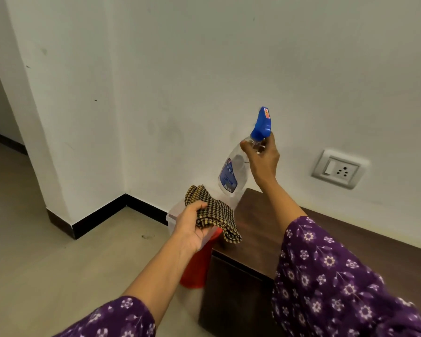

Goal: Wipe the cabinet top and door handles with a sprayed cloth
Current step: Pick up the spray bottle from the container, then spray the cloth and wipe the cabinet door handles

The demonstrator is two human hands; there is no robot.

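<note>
Cloth (pixel 213 215) and left hand (pixel 192 227) hide most of the red bin (pixel 195 266).

spray bottle (pixel 233 169) above cabinet (pixel 258 229) left end | cloth (pixel 212 212) left of bottle | bin (pixel 195 263) left of cabinet

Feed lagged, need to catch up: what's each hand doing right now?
Left hand: closed on the checked cloth.
Right hand: closed around the neck of the spray bottle, lifted above the cabinet top.
</note>
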